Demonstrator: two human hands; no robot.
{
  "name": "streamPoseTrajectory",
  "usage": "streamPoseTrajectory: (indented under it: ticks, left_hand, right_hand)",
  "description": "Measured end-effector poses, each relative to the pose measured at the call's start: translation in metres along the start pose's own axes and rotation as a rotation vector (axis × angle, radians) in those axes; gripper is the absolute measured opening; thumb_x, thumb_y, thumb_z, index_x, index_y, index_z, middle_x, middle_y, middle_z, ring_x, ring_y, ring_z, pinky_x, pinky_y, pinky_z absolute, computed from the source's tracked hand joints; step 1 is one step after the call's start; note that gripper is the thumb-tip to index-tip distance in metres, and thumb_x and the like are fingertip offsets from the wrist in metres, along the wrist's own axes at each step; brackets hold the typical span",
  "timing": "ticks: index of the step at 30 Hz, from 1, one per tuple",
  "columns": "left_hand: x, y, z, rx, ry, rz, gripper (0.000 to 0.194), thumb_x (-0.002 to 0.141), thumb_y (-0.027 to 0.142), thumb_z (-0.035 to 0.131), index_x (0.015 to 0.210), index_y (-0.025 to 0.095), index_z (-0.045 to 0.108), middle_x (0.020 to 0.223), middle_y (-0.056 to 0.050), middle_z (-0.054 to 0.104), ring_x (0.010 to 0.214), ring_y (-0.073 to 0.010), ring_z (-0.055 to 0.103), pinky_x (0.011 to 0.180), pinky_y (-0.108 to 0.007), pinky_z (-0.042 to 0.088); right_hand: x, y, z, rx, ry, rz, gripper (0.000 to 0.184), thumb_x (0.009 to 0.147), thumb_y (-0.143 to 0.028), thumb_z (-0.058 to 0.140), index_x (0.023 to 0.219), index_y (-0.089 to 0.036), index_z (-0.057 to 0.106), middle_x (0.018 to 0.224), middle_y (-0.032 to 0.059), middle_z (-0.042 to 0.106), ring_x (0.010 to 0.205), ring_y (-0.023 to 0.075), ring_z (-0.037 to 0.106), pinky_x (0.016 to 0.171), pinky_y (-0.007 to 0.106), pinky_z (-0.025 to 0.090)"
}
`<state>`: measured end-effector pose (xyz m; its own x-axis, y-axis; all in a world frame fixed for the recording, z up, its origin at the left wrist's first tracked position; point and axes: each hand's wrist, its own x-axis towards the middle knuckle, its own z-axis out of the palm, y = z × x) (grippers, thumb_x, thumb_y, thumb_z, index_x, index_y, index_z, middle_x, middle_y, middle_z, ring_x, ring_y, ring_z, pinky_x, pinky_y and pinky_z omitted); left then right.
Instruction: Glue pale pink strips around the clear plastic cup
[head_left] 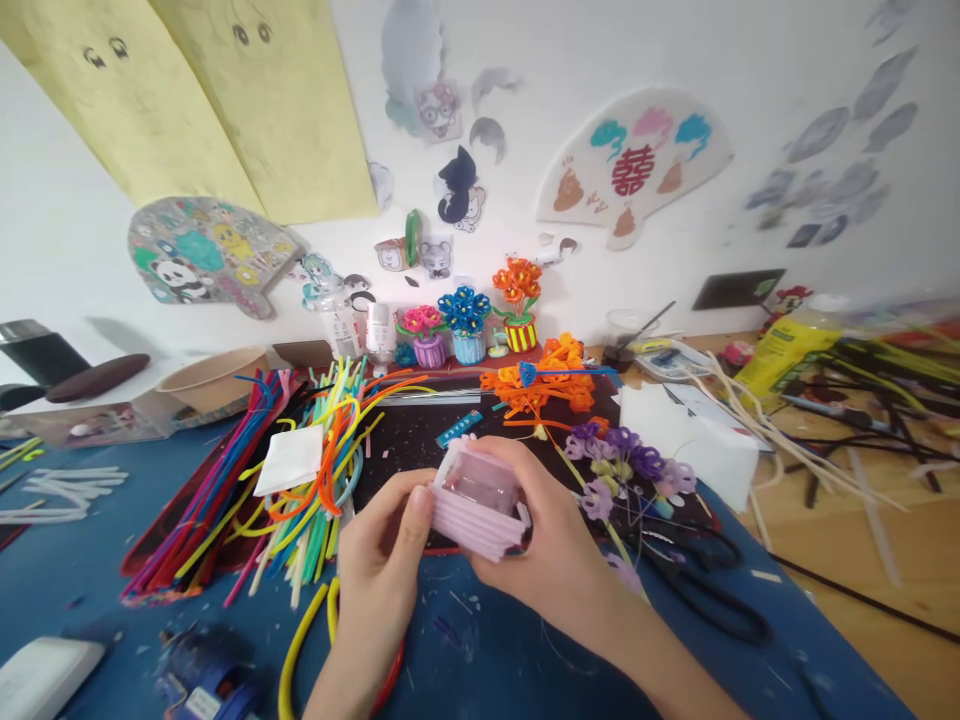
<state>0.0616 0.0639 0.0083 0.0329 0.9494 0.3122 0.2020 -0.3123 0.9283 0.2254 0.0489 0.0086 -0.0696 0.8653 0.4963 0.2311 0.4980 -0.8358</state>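
A small clear plastic box wrapped in rows of pale pink pipe cleaner point(474, 522) is held between my two hands above the front of the dark tray. My left hand point(384, 560) grips its left corner, thumb on the near side. My right hand point(551, 530) wraps round the right side, fingers over the far edge. The box's see-through hollow faces up and toward me. Just right of my right hand lie purple and lilac pipe-cleaner flowers point(643, 460). Left of my hands spreads a bundle of coloured pipe cleaners point(330, 440).
Black scissors point(709, 595) lie at the right. Orange pipe-cleaner pieces point(559, 375) rest behind my hands, with small potted flowers point(465, 325) along the wall. A blue tool point(206, 675) and a white object point(49, 675) lie at the lower left. A yellow bottle point(795, 345) stands right.
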Motion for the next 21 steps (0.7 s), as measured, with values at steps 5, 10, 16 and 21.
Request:
streamPoseTrajectory:
  ticks: [5, 10, 16, 21]
  left_hand:
    - [-0.003, 0.008, 0.007, 0.084, 0.083, -0.003, 0.023, 0.086, 0.043, 0.063, 0.088, 0.023, 0.072, 0.08, 0.002, 0.073, 0.071, -0.0127, 0.064, 0.064, -0.019, 0.049]
    - [-0.005, 0.008, 0.016, 0.149, 0.108, 0.02, 0.021, 0.081, 0.04, 0.068, 0.095, 0.025, 0.067, 0.09, 0.002, 0.073, 0.083, -0.0154, 0.066, 0.075, -0.023, 0.051]
    - [-0.005, 0.005, 0.023, 0.237, 0.115, 0.002, 0.04, 0.075, 0.048, 0.07, 0.108, 0.025, 0.065, 0.105, -0.003, 0.072, 0.09, -0.0218, 0.065, 0.084, -0.036, 0.051]
    - [-0.009, 0.002, 0.026, 0.221, 0.116, -0.05, 0.051, 0.072, 0.053, 0.071, 0.115, 0.025, 0.063, 0.115, -0.007, 0.069, 0.096, -0.0264, 0.065, 0.088, -0.043, 0.051]
  right_hand:
    - [0.0, 0.003, 0.001, -0.062, 0.035, -0.017, 0.071, 0.062, 0.003, 0.059, 0.126, -0.026, 0.053, 0.122, 0.0011, 0.061, 0.112, 0.0168, 0.059, 0.094, 0.025, 0.049]
    - [0.0, 0.005, 0.004, -0.115, 0.095, -0.018, 0.066, 0.065, -0.001, 0.064, 0.126, -0.026, 0.053, 0.121, 0.0025, 0.062, 0.11, 0.0177, 0.06, 0.094, 0.028, 0.05]
    - [-0.002, 0.008, 0.006, -0.186, 0.151, -0.046, 0.055, 0.075, -0.011, 0.07, 0.126, -0.025, 0.052, 0.122, 0.006, 0.059, 0.11, 0.0194, 0.06, 0.093, 0.03, 0.052]
    - [-0.003, 0.013, 0.007, -0.267, 0.163, -0.072, 0.053, 0.08, -0.015, 0.067, 0.129, -0.025, 0.049, 0.127, 0.0084, 0.056, 0.117, 0.022, 0.057, 0.098, 0.035, 0.051]
